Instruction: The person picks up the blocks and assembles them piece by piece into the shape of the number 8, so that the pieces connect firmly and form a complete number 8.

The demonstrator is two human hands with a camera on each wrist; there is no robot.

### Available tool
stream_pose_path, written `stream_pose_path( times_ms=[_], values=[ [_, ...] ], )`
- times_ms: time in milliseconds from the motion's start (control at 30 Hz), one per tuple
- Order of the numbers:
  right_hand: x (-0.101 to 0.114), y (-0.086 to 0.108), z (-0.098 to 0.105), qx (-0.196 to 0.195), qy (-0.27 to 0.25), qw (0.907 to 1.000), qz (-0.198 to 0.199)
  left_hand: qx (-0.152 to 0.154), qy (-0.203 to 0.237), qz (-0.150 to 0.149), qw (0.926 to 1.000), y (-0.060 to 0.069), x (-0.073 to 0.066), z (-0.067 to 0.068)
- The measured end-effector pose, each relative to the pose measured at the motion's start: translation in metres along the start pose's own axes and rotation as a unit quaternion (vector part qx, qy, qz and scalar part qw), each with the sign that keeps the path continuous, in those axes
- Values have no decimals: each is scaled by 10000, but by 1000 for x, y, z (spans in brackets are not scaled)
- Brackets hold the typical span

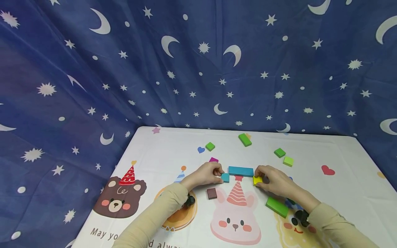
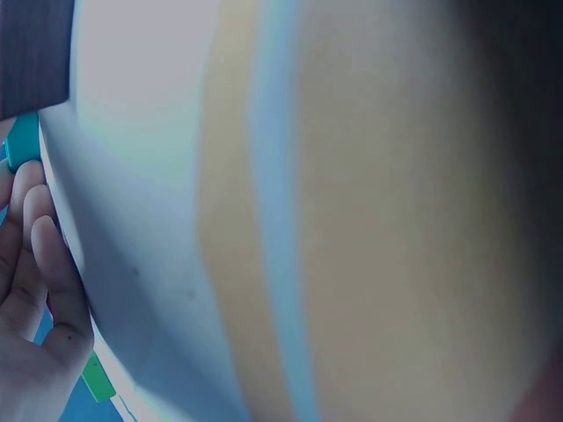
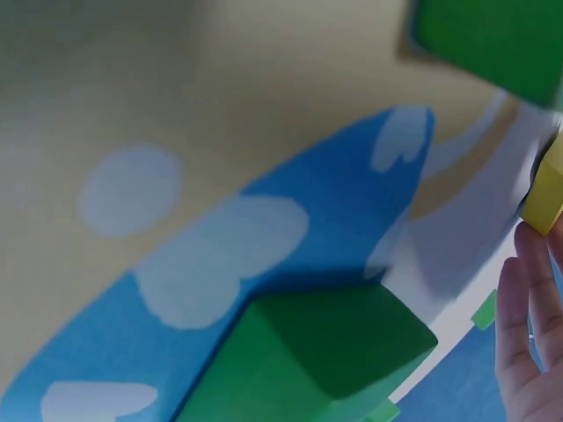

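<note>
A long blue block (image 1: 241, 171) lies crosswise on the table between the two hands. At its left end, my left hand (image 1: 208, 174) pinches a small blue block (image 1: 225, 177) between thumb and fingers; it also shows at the edge of the left wrist view as a teal block (image 2: 24, 145). My right hand (image 1: 274, 179) pinches a small yellow block (image 1: 257, 181) by the long block's right end. The yellow block (image 3: 547, 193) is partly cut off in the right wrist view. Whether the small blocks touch the long one, I cannot tell.
Near the left hand lie a brown block (image 1: 212, 193) and a half-hidden magenta block (image 1: 213, 159). A long green block (image 1: 277, 207) sits below the right hand. Further back are green blocks (image 1: 210, 146) (image 1: 245, 140) (image 1: 280, 153) and a lime block (image 1: 288, 161). A starry curtain (image 1: 198, 69) hangs behind.
</note>
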State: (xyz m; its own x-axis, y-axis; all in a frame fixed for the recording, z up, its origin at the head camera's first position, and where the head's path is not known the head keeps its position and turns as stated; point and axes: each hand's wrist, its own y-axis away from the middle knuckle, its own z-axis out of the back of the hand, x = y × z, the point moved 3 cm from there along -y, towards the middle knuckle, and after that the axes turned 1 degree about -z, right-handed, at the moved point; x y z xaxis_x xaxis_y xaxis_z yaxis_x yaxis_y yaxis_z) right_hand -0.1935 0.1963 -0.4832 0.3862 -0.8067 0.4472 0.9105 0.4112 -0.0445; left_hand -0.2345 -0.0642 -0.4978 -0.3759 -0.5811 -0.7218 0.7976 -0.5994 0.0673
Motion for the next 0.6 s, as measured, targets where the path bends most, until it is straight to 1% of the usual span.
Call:
stream_pose_path(
  times_ms=[400, 600],
  values=[
    [-2, 3, 1, -135, 121, 9998, 31, 1, 89, 4, 10000, 1, 0, 1],
    [-4, 4, 0, -150, 49, 9999, 25, 2, 97, -17, 10000, 0, -1, 1]
  ],
)
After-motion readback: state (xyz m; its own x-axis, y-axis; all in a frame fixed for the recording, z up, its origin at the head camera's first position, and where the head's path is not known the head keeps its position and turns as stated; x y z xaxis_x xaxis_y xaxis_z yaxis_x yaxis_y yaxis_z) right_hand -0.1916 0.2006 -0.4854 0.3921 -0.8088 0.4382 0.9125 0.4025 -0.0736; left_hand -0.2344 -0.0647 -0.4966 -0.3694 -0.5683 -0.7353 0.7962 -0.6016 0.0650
